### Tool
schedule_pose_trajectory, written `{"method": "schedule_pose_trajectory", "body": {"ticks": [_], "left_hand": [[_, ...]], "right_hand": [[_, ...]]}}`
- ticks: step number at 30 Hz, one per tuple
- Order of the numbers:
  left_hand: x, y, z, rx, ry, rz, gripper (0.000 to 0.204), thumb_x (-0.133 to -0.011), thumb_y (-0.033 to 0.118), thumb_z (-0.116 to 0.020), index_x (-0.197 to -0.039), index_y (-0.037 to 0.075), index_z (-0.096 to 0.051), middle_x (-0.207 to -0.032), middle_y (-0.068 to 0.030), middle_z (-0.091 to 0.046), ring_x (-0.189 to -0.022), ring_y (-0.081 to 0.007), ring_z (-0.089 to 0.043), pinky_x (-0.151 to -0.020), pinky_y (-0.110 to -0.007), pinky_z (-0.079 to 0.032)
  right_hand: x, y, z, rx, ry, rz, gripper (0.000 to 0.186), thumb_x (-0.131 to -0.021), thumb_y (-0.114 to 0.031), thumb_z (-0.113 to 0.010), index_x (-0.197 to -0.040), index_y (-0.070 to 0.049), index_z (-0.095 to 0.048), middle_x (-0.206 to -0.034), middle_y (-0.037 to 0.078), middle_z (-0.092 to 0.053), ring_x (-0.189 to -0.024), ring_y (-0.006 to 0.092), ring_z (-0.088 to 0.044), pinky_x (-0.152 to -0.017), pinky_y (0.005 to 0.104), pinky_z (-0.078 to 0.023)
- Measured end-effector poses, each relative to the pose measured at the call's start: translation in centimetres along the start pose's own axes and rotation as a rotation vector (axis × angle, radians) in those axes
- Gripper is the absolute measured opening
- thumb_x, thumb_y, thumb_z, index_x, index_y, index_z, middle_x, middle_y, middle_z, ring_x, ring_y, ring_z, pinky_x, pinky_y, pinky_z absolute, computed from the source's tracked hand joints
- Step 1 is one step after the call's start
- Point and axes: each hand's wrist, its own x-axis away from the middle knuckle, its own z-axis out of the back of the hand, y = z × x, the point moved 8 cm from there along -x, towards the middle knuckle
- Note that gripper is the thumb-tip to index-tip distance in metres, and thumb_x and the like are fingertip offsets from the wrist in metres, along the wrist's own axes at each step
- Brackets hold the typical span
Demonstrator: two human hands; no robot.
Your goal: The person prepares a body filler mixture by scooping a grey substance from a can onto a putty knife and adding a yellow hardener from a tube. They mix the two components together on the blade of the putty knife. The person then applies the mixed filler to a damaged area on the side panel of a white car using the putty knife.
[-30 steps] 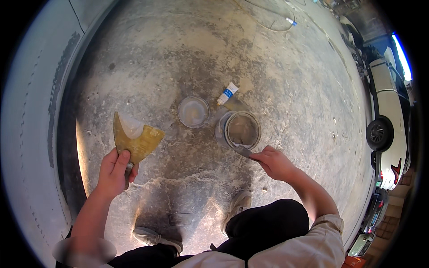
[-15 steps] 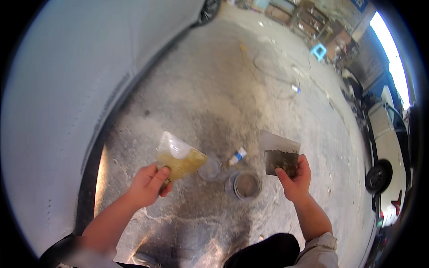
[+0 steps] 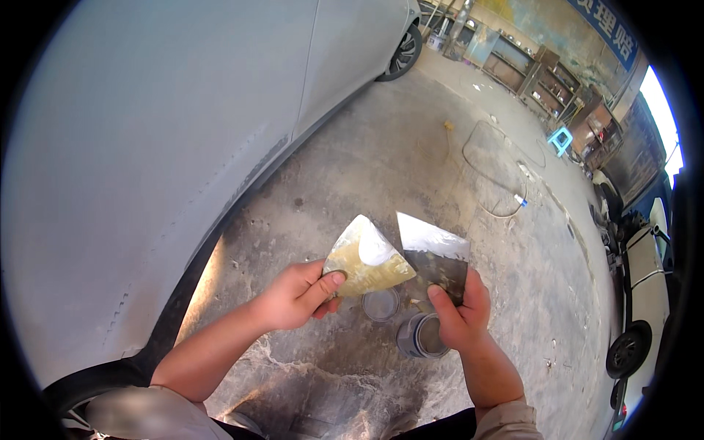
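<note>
In my left hand (image 3: 302, 295) is a flat yellowish putty spreader (image 3: 372, 273), pinched between thumb and fingers, with a lump of white putty on its far part. My right hand (image 3: 465, 314) grips a dark putty spreader (image 3: 442, 273), thumb on its face, its far edge coated with pale putty. The two spreaders are side by side, their near edges almost meeting; whether they touch I cannot tell. Below them on the concrete floor stand an open round tin (image 3: 419, 339) with grey contents, partly behind my right hand, and a round lid or shallow dish (image 3: 381, 305).
A pale grey car (image 3: 183, 125) fills the left side. A cable (image 3: 469, 160) loops over the floor (image 3: 352, 154) ahead. Farther off are a blue stool (image 3: 560, 139) and cluttered shelves (image 3: 546, 88). Another light-coloured car (image 3: 645, 286) is at the far right.
Both hands have come closer together, bringing the spreaders from wide apart to side by side. The view has shifted, and the small white-and-blue tube on the floor is now mostly hidden.
</note>
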Motion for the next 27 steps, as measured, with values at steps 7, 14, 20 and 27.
{"method": "schedule_pose_trajectory", "body": {"ticks": [7, 14, 20, 27], "left_hand": [[0.8, -0.5, 0.1, -0.079, -0.025, -0.021, 0.034, -0.103, 0.034, -0.044, -0.099, 0.003, -0.057, -0.068, -0.0021, -0.059, -0.056, -0.0084, -0.054, -0.054, -0.026, -0.045], [0.9, -0.1, 0.4, -0.198, -0.072, -0.058, 0.034, -0.103, 0.034, -0.045, -0.092, 0.004, -0.058, -0.067, -0.0024, -0.059, -0.057, -0.0105, -0.055, -0.055, -0.028, -0.046], [0.8, 0.2, -0.3, -0.258, -0.109, -0.08, 0.037, -0.102, 0.036, -0.046, -0.088, 0.004, -0.057, -0.064, -0.0023, -0.058, -0.057, -0.0122, -0.055, -0.055, -0.029, -0.046], [0.6, -0.2, -1.0, -0.24, -0.114, -0.104, 0.04, -0.102, 0.037, -0.046, -0.083, 0.004, -0.057, -0.062, -0.0021, -0.057, -0.055, -0.0125, -0.055, -0.053, -0.03, -0.045]], "right_hand": [[0.6, -1.3, -1.6, 0.111, -0.087, 0.182, 0.037, -0.085, -0.006, -0.067, -0.119, 0.003, -0.057, -0.086, 0.014, -0.069, -0.07, 0.0219, -0.069, -0.062, 0.0288, -0.052], [1.3, -1.9, -2.4, 0.207, -0.169, 0.228, 0.04, -0.082, -0.005, -0.068, -0.12, 0.003, -0.058, -0.074, 0.012, -0.065, -0.057, 0.0265, -0.064, -0.052, 0.0318, -0.048], [1.7, -2.7, -3.3, 0.243, -0.227, 0.208, 0.042, -0.083, -0.002, -0.066, -0.124, 0.003, -0.056, -0.073, 0.012, -0.065, -0.057, 0.027, -0.064, -0.052, 0.0321, -0.048], [1.5, -3.5, -3.4, 0.339, -0.247, 0.298, 0.048, -0.081, 0.003, -0.06, -0.129, -0.002, -0.054, -0.097, 0.013, -0.069, -0.071, 0.0258, -0.067, -0.057, 0.033, -0.053]]}}
